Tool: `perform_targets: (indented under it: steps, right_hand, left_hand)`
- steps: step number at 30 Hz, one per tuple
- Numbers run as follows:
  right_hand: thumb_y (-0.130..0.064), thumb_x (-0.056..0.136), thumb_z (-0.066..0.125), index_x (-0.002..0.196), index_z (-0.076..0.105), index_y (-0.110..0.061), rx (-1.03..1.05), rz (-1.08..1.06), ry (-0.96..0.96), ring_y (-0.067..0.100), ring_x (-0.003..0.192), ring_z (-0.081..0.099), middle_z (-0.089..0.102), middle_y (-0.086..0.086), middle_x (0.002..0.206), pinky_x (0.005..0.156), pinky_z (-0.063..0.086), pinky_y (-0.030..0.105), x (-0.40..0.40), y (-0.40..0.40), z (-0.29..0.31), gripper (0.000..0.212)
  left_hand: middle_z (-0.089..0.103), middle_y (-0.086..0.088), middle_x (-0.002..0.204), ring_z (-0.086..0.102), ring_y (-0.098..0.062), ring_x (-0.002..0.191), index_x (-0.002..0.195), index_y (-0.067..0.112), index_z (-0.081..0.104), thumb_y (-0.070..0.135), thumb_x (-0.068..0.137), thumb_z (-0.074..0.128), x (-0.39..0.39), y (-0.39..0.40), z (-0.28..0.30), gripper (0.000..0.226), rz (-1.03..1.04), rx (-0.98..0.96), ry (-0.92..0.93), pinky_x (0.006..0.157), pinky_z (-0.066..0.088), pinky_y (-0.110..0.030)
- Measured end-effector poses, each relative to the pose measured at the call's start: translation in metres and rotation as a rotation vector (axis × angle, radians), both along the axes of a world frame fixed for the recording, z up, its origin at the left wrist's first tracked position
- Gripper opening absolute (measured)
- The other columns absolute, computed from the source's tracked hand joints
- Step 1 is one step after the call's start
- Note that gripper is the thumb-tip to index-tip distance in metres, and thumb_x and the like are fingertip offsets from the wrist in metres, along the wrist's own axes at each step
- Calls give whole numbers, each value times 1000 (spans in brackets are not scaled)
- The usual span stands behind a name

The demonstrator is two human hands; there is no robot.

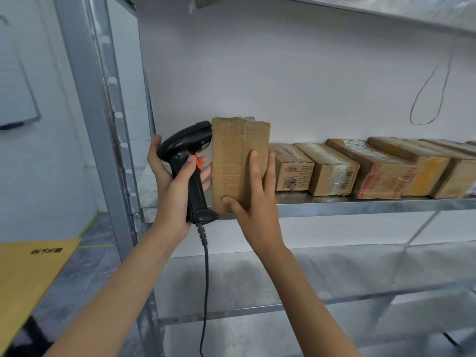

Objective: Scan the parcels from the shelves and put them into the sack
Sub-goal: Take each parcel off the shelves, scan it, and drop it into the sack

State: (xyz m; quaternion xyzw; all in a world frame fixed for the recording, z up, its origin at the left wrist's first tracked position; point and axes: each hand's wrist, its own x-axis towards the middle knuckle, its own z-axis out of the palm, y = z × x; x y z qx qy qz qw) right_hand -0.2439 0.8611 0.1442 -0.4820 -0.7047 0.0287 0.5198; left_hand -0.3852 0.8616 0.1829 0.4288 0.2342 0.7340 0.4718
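Left hand, at centre-left of the frame, has its fingers wrapped round the grip of a black barcode scanner, forefinger near the orange trigger, the scanner's nose almost touching the left face of an upright cardboard parcel. Its cable hangs straight down toward the bottom edge. Right hand, just right of centre, lies on the parcel's front with fingers nearly straight and spread, thumb near the lower corner, steadying it on end at the front lip of the metal shelf.

Further right along that shelf a row of other parcels lies flat, running to the frame's right edge. At lower left a yellow-brown sheet with dark print shows; whether it is the sack I cannot tell.

No label is visible on the standing parcel, so the scan may miss if the code sits on a hidden face. Held only by a flat palm at the shelf edge, it could tip forward and fall.
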Motion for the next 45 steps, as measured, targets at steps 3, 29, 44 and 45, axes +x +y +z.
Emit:
perform_targets:
  steps: [3, 29, 44, 45]
  right_hand:
    - [-46, 79, 80, 157, -3, -31, 36, -181, -29, 26, 153, 0, -14, 12, 166, 122, 16, 43, -5, 3, -2, 115]
    - [-38, 87, 63, 153, 36, -33, 12, -106, 362, 14, 148, 29, 26, -7, 164, 116, 31, 38, 29, -115, -138, 71]
    - [-47, 84, 63, 153, 37, -36, -243, -293, 559, 2, 143, 31, 27, -23, 160, 116, 35, 51, 66, -89, -193, 74]
    - [-48, 84, 62, 153, 37, -35, -244, -301, 556, 2, 143, 31, 27, -22, 160, 116, 34, 51, 67, -86, -192, 74]
  left_hand:
    - [67, -19, 112, 70, -29, 108, 152, 43, 22, 9, 104, 52, 6, -8, 0, 66, -42, -8, 22, 101, 54, -52]
    - [66, 1, 111, 70, -17, 101, 149, 35, 21, 5, 99, 53, -13, -75, -122, 66, 28, 206, 381, 86, 62, -38]
    - [65, -2, 89, 51, -19, 50, 137, 66, 31, 41, 86, 64, 13, -90, -205, 64, -237, -79, 535, 48, 48, -28]
    - [66, -1, 89, 51, -19, 50, 137, 65, 31, 42, 86, 63, 13, -90, -206, 65, -243, -85, 555, 48, 49, -28]
